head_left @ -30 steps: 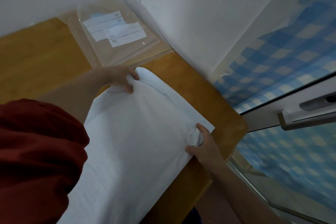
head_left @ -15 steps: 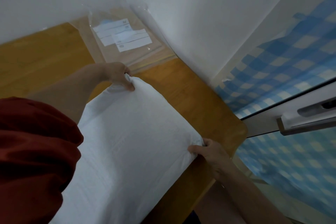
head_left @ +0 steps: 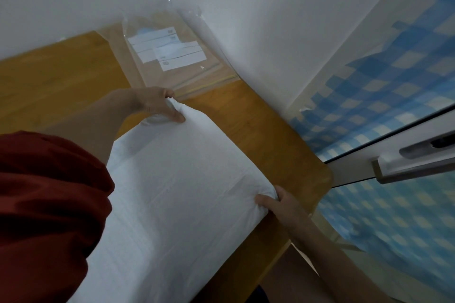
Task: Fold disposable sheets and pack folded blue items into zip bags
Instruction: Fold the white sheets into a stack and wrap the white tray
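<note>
A large white disposable sheet (head_left: 177, 194) lies spread over the wooden table (head_left: 266, 125), running from the table's middle down toward me. My left hand (head_left: 157, 103) pinches its far corner, with the fabric bunched under the thumb. My right hand (head_left: 278, 204) grips the near right corner, close to the table's right edge. A stack of clear zip bags (head_left: 172, 56) with white label strips lies flat in the far corner against the wall. No blue item shows apart from a faint blue patch inside the bags.
White walls meet behind the bags. To the right are a blue checkered surface (head_left: 394, 86) and a white frame with a handle (head_left: 418, 155). My red sleeve (head_left: 44, 216) covers the lower left. Bare wood shows at the far left.
Both hands have drawn the sheet's far edge taut and lowered it; the bunched fold between them has smoothed out. The right hand slid a little toward me along the table edge.
</note>
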